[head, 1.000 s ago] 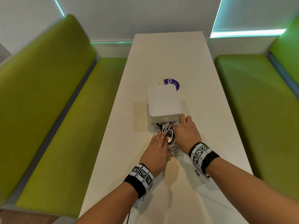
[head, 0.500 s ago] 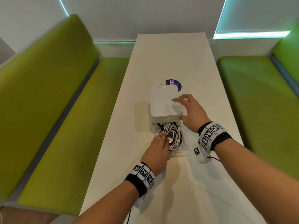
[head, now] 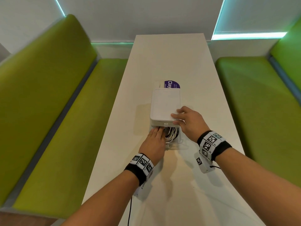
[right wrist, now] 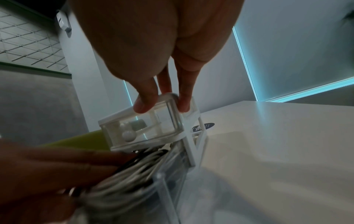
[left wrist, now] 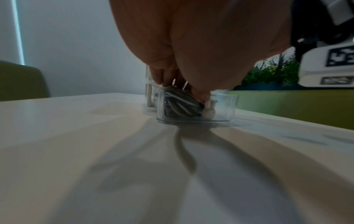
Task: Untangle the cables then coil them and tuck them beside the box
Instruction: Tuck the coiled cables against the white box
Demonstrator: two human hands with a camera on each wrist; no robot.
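Observation:
A white box stands mid-table, with a clear drawer pulled out of its near side. Coiled white and black cables lie in that drawer. My left hand lies flat on the coil, its straight fingers pressing down and their tips at the box front. In the left wrist view the cables show through the drawer wall. My right hand grips the box's near right top corner. Its thumb sits on the front and its fingers on top, as the right wrist view shows at the box.
A purple round sticker and a small white item lie just behind the box. The long white table runs between green benches on the left and right.
My right hand left the drawer's right side, crossed the box top and now grips its near right corner. My left fingers slid forward to the box front, and less of the drawer sticks out.

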